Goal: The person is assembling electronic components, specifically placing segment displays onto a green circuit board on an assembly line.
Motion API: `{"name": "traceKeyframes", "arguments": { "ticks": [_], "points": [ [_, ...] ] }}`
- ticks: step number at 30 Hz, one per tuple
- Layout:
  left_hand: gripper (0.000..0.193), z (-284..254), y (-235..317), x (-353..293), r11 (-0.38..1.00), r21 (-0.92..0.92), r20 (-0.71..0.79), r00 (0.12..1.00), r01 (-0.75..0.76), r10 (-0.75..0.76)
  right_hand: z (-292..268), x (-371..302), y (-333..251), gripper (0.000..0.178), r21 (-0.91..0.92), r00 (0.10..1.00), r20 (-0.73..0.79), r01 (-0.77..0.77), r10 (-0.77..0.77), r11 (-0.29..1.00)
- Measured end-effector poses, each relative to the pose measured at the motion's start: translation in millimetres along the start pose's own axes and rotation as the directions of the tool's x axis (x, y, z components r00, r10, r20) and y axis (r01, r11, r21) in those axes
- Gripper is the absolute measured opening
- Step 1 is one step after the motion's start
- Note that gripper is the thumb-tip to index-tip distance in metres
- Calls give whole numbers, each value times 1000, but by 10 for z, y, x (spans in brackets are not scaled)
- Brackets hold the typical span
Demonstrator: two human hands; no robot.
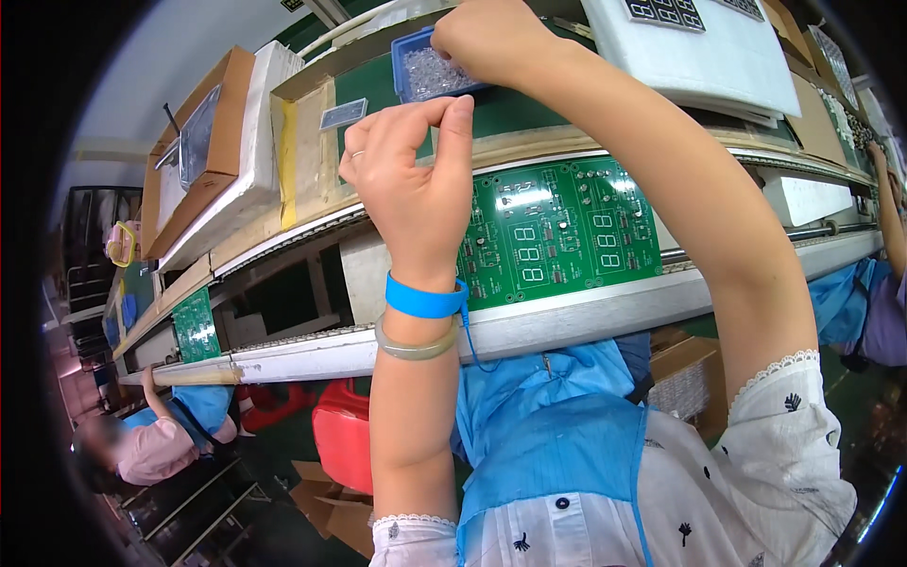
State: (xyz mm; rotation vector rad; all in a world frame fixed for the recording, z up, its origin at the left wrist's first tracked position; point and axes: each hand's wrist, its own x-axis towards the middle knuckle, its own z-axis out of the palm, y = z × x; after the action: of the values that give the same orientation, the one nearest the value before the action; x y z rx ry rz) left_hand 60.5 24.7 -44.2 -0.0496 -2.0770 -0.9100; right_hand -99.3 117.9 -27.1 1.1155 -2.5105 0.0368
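My right hand (496, 42) reaches over the near right side of a small blue bin (402, 71), its fingers curled down at a heap of tiny clear parts (433, 74). Whatever lies between those fingertips is hidden. Closer to me, my left hand (411, 170) hovers above the near edge of the bench, thumb and forefinger pinched together; anything in that pinch is too small to make out. A blue wrist strap (425, 295) with a cord circles my left wrist. Just right of the left hand, a green circuit board (564, 231) with white digit outlines and small mounted components rests on the rails.
A small flat grey rectangular piece (343, 114) lies left of the bin. White foam (704, 57) with digit displays stands at the right. A cardboard box (203, 142) sits on foam at the left. Another green board (196, 326) lies along the line, near a seated person (156, 439).
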Motion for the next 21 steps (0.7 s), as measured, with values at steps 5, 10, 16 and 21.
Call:
{"name": "traceKeyframes", "arguments": {
  "ticks": [5,10,16,21],
  "points": [
    [8,50,3,10,1000,-26,-12,1000,-7,7,52,-91,126,14,129,980,-198,47,-20,991],
    [9,13,-19,-21,999,-36,-20,1000,19,-20,-369,-311,14,14,603,980,-152,-9,126,798],
    [10,29,64,-30,998,-69,-22,1000,4,-5,-785,-1173,60,22,879,967,84,-186,241,439],
    [10,31,76,-62,998,-60,-7,1000,13,-14,-769,-1745,117,24,913,859,359,-405,366,56]
  ]
}}
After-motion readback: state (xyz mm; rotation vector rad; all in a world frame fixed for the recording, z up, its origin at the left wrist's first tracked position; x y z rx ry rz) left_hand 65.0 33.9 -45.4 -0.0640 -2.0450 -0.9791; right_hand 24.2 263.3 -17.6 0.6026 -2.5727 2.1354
